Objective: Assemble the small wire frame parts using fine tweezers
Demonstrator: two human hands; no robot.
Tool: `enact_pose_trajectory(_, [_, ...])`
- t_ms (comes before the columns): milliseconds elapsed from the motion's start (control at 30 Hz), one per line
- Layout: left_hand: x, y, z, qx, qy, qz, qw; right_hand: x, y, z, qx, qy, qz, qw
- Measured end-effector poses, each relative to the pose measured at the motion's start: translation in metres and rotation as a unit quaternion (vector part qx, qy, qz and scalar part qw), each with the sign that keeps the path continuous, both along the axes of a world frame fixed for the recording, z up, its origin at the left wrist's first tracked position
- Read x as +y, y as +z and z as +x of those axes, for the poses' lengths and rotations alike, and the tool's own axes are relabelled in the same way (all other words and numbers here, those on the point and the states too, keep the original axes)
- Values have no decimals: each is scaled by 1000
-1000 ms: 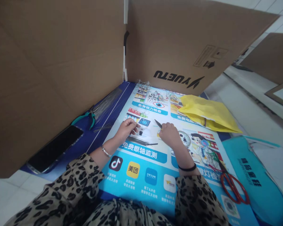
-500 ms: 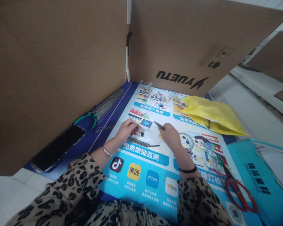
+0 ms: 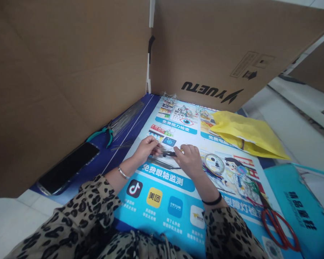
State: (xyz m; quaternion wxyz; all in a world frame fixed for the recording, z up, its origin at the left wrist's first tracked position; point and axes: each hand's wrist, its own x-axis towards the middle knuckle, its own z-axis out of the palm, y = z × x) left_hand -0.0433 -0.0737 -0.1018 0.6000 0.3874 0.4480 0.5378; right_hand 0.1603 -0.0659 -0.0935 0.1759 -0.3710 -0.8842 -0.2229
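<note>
My left hand (image 3: 148, 150) is closed in a pinch on a thin wire, only a little of which shows at the fingertips. In my closed right hand (image 3: 190, 160) is a pair of pliers (image 3: 168, 153), its dark, narrow jaws pointing left at the left fingertips. Whether the jaws grip the wire cannot be made out. Under both hands, several dark thin rods or wires (image 3: 164, 163) lie on the printed poster (image 3: 162, 189). A round, clear spool (image 3: 214, 163) with coloured strands beside it lies right of my right hand.
Cardboard walls (image 3: 70, 72) stand left and behind. At left are a phone (image 3: 68, 168), teal-handled pliers (image 3: 98, 133) and a bundle of thin wires (image 3: 128, 117). At right lie a yellow bag (image 3: 248, 135), red-handled scissors (image 3: 280, 228) and a teal pouch (image 3: 294, 201). Tangled wire pieces (image 3: 187, 111) sit at the back.
My right hand has turned and moved the pliers left and down, so the jaws are now at the left fingertips. My left hand has stayed nearly in place.
</note>
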Motion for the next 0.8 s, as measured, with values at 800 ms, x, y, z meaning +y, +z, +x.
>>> enact_pose_trajectory(800, [-1,4,2,10,-7,-7,1000,-1,-1,-1,-33,-19,-50,998])
